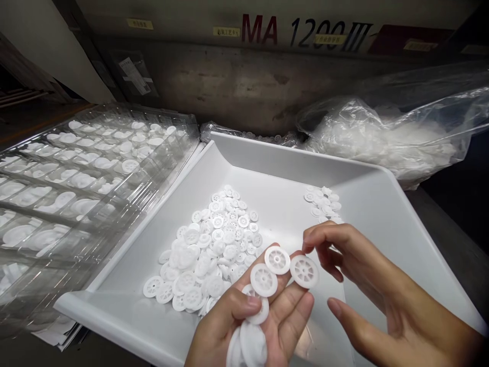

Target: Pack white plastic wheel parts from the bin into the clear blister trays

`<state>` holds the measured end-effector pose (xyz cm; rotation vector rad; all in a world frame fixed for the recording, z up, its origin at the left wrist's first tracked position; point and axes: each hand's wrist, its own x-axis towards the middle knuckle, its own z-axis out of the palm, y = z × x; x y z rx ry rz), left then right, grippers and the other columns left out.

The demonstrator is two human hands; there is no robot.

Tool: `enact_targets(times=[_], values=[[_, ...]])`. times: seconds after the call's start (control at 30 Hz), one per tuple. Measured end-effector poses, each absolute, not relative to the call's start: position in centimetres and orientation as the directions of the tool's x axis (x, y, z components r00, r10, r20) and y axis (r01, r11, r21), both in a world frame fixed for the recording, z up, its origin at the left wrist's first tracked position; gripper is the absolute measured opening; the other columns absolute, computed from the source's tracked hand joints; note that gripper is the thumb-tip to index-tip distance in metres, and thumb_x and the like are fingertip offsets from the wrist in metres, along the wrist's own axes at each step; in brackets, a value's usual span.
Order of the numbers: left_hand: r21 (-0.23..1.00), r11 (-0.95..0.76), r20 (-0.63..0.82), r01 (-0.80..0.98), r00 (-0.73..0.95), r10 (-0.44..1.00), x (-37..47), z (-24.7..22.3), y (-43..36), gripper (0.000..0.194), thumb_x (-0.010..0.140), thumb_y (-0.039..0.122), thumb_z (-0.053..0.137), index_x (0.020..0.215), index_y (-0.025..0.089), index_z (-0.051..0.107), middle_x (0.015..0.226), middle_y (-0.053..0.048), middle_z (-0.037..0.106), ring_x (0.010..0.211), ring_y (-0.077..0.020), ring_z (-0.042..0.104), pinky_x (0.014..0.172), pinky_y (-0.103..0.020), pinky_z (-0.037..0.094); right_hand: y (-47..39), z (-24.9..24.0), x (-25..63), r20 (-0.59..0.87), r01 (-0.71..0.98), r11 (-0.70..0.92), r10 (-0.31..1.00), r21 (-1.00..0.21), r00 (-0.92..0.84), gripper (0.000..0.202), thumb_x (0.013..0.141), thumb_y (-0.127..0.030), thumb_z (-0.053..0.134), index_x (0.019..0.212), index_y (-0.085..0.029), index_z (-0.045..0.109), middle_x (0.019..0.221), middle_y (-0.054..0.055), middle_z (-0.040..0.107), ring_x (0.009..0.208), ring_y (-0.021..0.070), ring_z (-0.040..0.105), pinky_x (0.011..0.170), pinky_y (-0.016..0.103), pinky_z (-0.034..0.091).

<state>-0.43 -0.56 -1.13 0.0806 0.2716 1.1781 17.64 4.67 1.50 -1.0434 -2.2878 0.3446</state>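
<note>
Several white spoked plastic wheels (pixel 264 280) rest on the palm and fingers of my left hand (pixel 244 321), with its thumb pressing on one of them. One wheel (pixel 304 271) lies at the fingertips, beside my right hand (pixel 362 285). My right hand has its thumb and fingers apart, and nothing shows between them; the index fingertip is close to that wheel. Below both hands is a large white tray (pixel 412 229). A big pile of similar wheels (pixel 217 244) lies in its left part, and a smaller group of small white pieces (pixel 323 202) sits near its back right.
On the left stand clear plastic compartment trays (pixel 76 204) filled with white parts. A clear plastic bag (pixel 385 137) with white contents lies behind the tray at right. A machine panel (pixel 229 76) with lettering spans the back. Papers (pixel 57 331) stick out under the trays.
</note>
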Motion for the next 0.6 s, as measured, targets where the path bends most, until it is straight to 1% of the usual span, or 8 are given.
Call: enact_targets(times=[0.07, 0.17, 0.23, 0.3, 0.4, 0.47, 0.5, 0.6], values=[[0.213, 0.383, -0.162, -0.899, 0.354, 0.921, -0.4, -1.2, -0.6, 0.047, 0.088, 0.013, 0.041, 0.129, 0.016, 0.064, 0.137, -0.007, 0.062, 0.136, -0.0241, 0.047, 0.114, -0.032, 0.038, 4.7, 1.3, 17.4, 0.424, 0.610, 0.672, 0.740, -0.420, -0.522, 0.034, 0.084, -0.035, 0.068, 0.116, -0.028, 0.057, 0.099, 0.006, 0.059, 0.097, 0.0259, 0.059, 0.077, 0.033, 0.056], [0.184, 0.389, -0.169, -0.903, 0.361, 0.917, -0.4, -1.3, -0.5, 0.043, 0.085, 0.017, 0.050, 0.124, 0.020, 0.067, 0.136, -0.006, 0.062, 0.135, -0.0252, 0.047, 0.113, -0.032, 0.039, 4.8, 1.2, 17.4, 0.410, 0.605, 0.670, 0.743, -0.431, -0.530, 0.038, 0.085, -0.038, 0.068, 0.120, -0.028, 0.058, 0.103, 0.007, 0.059, 0.100, 0.0267, 0.058, 0.080, 0.034, 0.056], [0.174, 0.388, -0.172, -0.905, 0.360, 0.917, -0.4, -1.1, -0.5, 0.042, 0.086, 0.016, 0.049, 0.122, 0.019, 0.069, 0.135, -0.007, 0.063, 0.135, -0.0258, 0.048, 0.113, -0.032, 0.040, 5.0, 1.4, 17.6, 0.378, 0.588, 0.656, 0.754, -0.473, -0.537, 0.041, 0.087, -0.038, 0.068, 0.125, -0.028, 0.056, 0.107, 0.008, 0.059, 0.103, 0.0269, 0.058, 0.081, 0.034, 0.057], [0.177, 0.393, -0.164, -0.902, 0.367, 0.916, -0.4, -0.8, -0.4, 0.045, 0.086, 0.013, 0.043, 0.123, 0.015, 0.068, 0.135, -0.009, 0.063, 0.135, -0.0263, 0.048, 0.112, -0.033, 0.040, 5.1, 1.6, 17.8, 0.323, 0.556, 0.635, 0.763, -0.536, -0.560, 0.046, 0.089, -0.036, 0.066, 0.132, -0.028, 0.051, 0.113, 0.008, 0.057, 0.107, 0.0264, 0.057, 0.084, 0.033, 0.056], [0.141, 0.453, -0.146, -0.880, 0.434, 0.889, -0.3, -0.4, -0.1, 0.049, 0.085, 0.012, 0.041, 0.128, 0.013, 0.064, 0.133, -0.010, 0.064, 0.135, -0.0249, 0.048, 0.112, -0.031, 0.039, 5.2, 1.8, 17.9, 0.156, 0.530, 0.545, 0.778, -0.649, -0.609, 0.047, 0.095, -0.035, 0.059, 0.139, -0.032, 0.042, 0.124, 0.006, 0.052, 0.114, 0.0214, 0.054, 0.089, 0.027, 0.054], [0.095, 0.512, -0.139, -0.854, 0.498, 0.856, -0.2, -0.3, 0.1, 0.053, 0.081, 0.013, 0.044, 0.131, 0.015, 0.061, 0.132, -0.009, 0.065, 0.135, -0.0239, 0.048, 0.111, -0.030, 0.039, 5.3, 1.8, 17.6, 0.078, 0.536, 0.463, 0.803, -0.706, -0.591, 0.041, 0.097, -0.038, 0.057, 0.136, -0.034, 0.047, 0.121, 0.005, 0.054, 0.111, 0.0205, 0.056, 0.088, 0.026, 0.055], [0.077, 0.538, -0.134, -0.839, 0.526, 0.840, -0.2, -0.4, 0.2, 0.055, 0.080, 0.013, 0.045, 0.133, 0.015, 0.059, 0.132, -0.009, 0.065, 0.135, -0.0240, 0.048, 0.111, -0.031, 0.040, 5.3, 1.8, 17.5, 0.076, 0.539, 0.431, 0.826, -0.724, -0.559, 0.037, 0.096, -0.041, 0.058, 0.132, -0.033, 0.052, 0.117, 0.005, 0.056, 0.107, 0.0216, 0.058, 0.085, 0.028, 0.056], [0.041, 0.585, -0.111, -0.810, 0.578, 0.808, -0.2, -0.9, 0.5, 0.060, 0.078, 0.013, 0.046, 0.138, 0.012, 0.054, 0.135, -0.010, 0.063, 0.137, -0.0252, 0.046, 0.112, -0.032, 0.038, 5.5, 1.5, 16.9, 0.172, 0.530, 0.387, 0.896, -0.754, -0.410, 0.035, 0.088, -0.048, 0.067, 0.117, -0.028, 0.064, 0.101, 0.007, 0.061, 0.096, 0.0262, 0.062, 0.078, 0.034, 0.058]])
